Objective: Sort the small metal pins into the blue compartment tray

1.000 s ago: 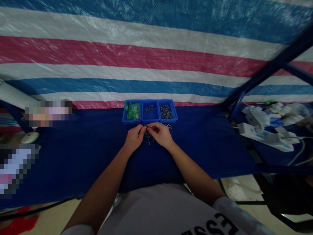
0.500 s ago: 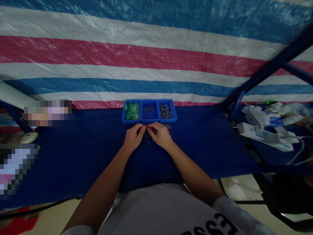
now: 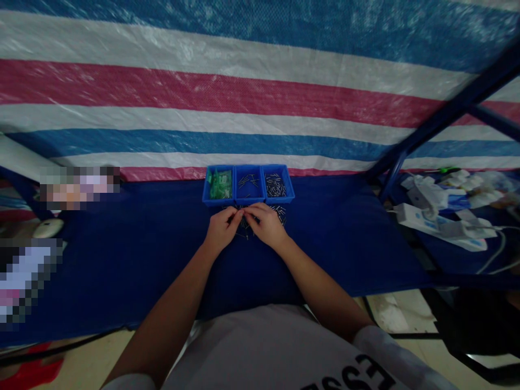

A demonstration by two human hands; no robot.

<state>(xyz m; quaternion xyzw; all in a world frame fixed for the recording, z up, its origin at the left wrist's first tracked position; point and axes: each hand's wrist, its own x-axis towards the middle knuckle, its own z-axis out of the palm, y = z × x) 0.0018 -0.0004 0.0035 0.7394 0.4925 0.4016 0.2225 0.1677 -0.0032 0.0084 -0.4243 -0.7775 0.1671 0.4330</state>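
Observation:
Both hands meet over a pile of small metal screws (image 3: 279, 212) on the blue table, just in front of three blue bins. My left hand (image 3: 222, 225) is closed in a pinch, and what its fingertips hold is too small to name. Fingertip to fingertip with it, my right hand (image 3: 266, 222) is pinched as well, its contents hidden. Green packets (image 3: 221, 185) fill the left bin (image 3: 206, 196). A few long screws (image 3: 248, 179) lie in the middle bin (image 3: 249, 199). The right bin (image 3: 290, 190) holds many short dark screws (image 3: 275, 186).
The blue table (image 3: 134, 260) stretches to both sides. Behind it hangs a striped tarp (image 3: 244, 92). At the right are a white power strip (image 3: 441, 227) with cables and a blue metal frame (image 3: 430, 119). A white rounded object (image 3: 47, 228) lies far left.
The fingertips of both hands have shifted very slightly where they meet. The bins and the screws have not moved.

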